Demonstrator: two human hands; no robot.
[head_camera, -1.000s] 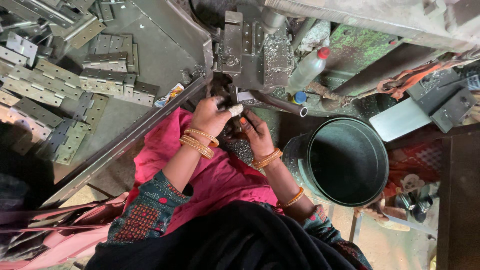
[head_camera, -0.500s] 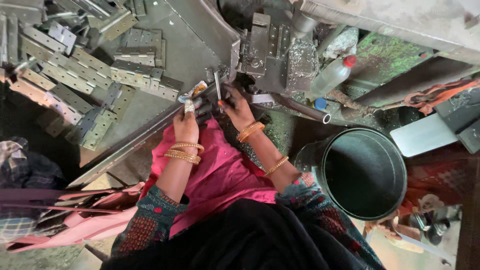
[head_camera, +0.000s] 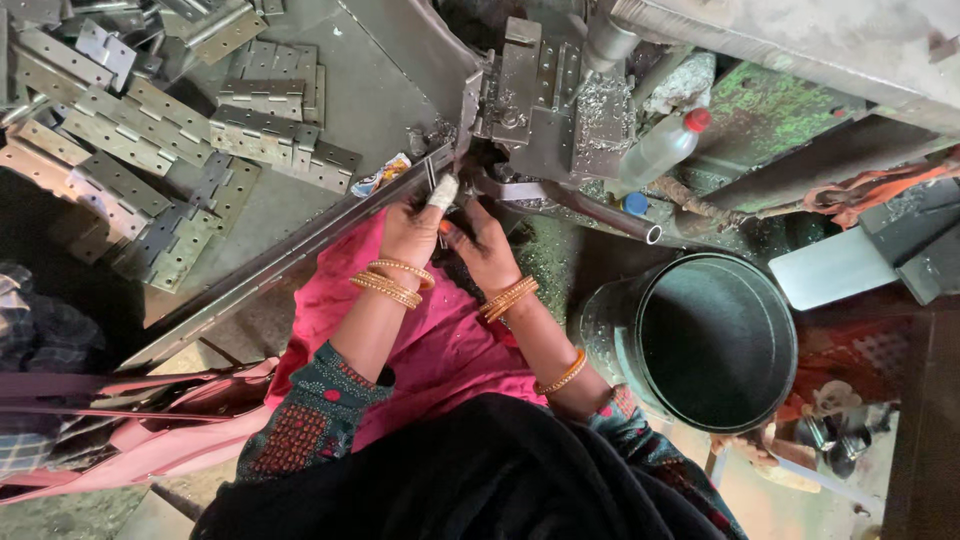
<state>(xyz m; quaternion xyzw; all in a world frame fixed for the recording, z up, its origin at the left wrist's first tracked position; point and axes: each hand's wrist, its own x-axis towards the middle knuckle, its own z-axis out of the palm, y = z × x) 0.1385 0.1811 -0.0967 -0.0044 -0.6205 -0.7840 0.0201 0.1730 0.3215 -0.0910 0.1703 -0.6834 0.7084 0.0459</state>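
My left hand (head_camera: 408, 232) sits at the edge of the steel table (head_camera: 300, 245), just below the machine block (head_camera: 530, 95). Its white-bandaged finger (head_camera: 443, 190) is pinched against a thin metal piece (head_camera: 430, 172) that stands upright at the machine's jaw. My right hand (head_camera: 484, 248) lies beside it, fingers curled toward the same spot. The fingertips are hidden, so I cannot tell whether this hand grips anything. Both wrists carry gold bangles.
Several flat metal hinges (head_camera: 150, 150) lie heaped on the table at the upper left. A dark round metal bucket (head_camera: 715, 340) stands at the right. A plastic bottle with a red cap (head_camera: 660, 148) lies by the machine, near a pipe (head_camera: 600, 215).
My left hand has shifted right along the table edge toward the machine. My right hand has drawn back a little from the block. The view has moved too.
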